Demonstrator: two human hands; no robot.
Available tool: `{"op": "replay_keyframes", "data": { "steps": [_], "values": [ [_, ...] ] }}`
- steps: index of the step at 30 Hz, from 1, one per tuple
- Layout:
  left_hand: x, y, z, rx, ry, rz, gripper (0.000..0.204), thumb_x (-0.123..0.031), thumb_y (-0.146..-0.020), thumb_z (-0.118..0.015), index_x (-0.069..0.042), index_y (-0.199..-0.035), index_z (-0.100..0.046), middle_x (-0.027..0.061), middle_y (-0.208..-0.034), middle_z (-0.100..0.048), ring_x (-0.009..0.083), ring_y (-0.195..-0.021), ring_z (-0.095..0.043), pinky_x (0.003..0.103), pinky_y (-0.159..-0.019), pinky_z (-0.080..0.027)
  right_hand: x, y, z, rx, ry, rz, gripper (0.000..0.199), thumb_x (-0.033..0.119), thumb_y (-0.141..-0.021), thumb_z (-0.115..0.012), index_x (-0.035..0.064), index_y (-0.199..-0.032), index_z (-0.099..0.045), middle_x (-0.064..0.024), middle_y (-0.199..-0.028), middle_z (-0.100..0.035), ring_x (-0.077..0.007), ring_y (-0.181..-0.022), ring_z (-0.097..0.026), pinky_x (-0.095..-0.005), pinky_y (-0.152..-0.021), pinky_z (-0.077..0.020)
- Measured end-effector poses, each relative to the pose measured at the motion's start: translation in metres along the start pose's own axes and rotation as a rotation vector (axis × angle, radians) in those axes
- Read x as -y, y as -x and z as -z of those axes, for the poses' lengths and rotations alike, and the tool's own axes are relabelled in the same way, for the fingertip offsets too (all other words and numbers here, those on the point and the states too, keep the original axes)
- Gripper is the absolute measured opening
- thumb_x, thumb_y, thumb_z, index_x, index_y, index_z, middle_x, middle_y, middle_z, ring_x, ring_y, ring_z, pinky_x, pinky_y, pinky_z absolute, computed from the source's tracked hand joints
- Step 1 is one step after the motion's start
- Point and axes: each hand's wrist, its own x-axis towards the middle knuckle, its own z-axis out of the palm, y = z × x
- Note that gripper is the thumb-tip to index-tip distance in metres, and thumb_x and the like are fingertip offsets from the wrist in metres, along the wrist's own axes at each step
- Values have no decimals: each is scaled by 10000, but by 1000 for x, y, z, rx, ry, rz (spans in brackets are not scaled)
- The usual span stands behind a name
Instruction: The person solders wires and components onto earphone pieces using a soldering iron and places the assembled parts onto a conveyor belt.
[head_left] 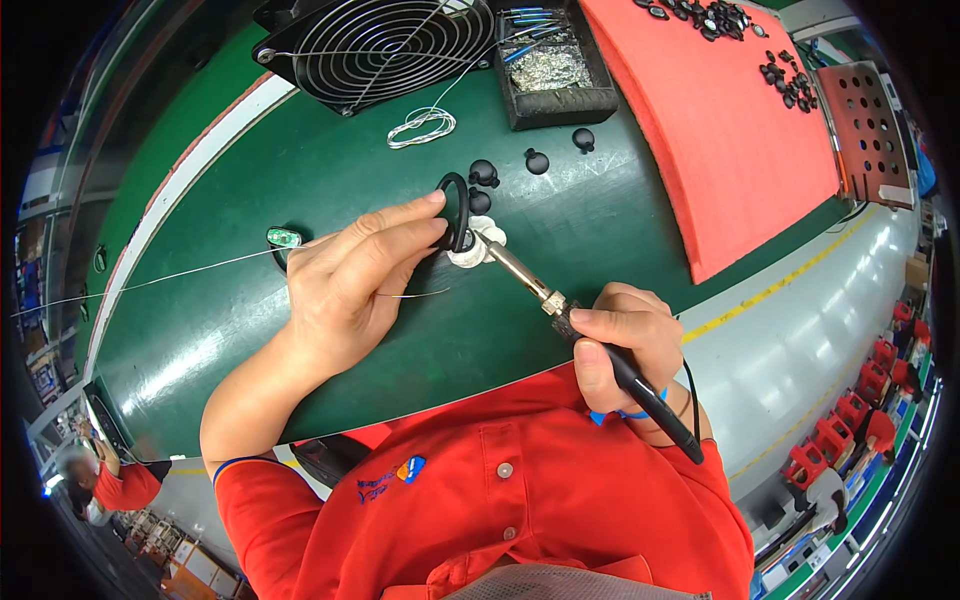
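The hands work apart: the left hand (pixel 345 285) pinches a black ring-shaped part (pixel 462 205) between its fingertips, while the right hand (pixel 632 345) is wrapped round a soldering iron (pixel 548 298). Beneath both spreads the green table (pixel 340 165); beyond the right hand lies a red foam mat (pixel 720 170). A black fan (pixel 390 50) stands ahead of the left hand, with a black tray (pixel 565 111) of metal shavings beside it. Between fan and left hand lies a coil of white wire (pixel 422 128). Just past the left fingertips sits a white lobed piece (pixel 490 227), the iron's tip at it; touching or not, I cannot tell. Small black round parts (pixel 537 161) lie ahead of the hands. This looks like a soldering step; the next move seems to call for a steady ring and careful tip placement.
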Motion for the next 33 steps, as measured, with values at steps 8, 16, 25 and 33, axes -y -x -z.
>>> {"op": "replay_keyframes", "data": {
  "steps": [8,16,25,33],
  "values": [
    [1,-1,-6,-78,0,21,198,41,-715,-694,-14,-897,-639,122,-981,-677,223,-765,-679,264,-602,-546,0,-1,0,34,3,17,167,59,-786,-599,-35,-916,-549,-47,-518,-455,-152,-391,-411,-280,-374,-328],
    [1,-1,-5,-69,3,29,214,42,-713,-691,-19,-909,-633,116,-990,-675,218,-762,-677,259,-595,-537,1,-2,0,53,7,-13,156,61,-779,-607,-29,-898,-559,-48,-521,-469,-150,-389,-416,-273,-375,-332],
    [2,-2,-5,-74,-11,19,205,48,-713,-690,-17,-899,-634,120,-984,-676,219,-748,-676,260,-591,-536,1,-3,-1,45,16,-2,155,60,-777,-609,-28,-894,-558,-49,-525,-474,-151,-390,-422,-271,-378,-340],
    [3,-1,-5,-70,-15,10,206,43,-716,-692,-17,-906,-638,117,-975,-677,219,-749,-678,258,-586,-537,1,0,1,34,7,-1,161,54,-787,-591,-32,-916,-546,-48,-535,-465,-153,-396,-415,-280,-383,-336]
  ]
}}
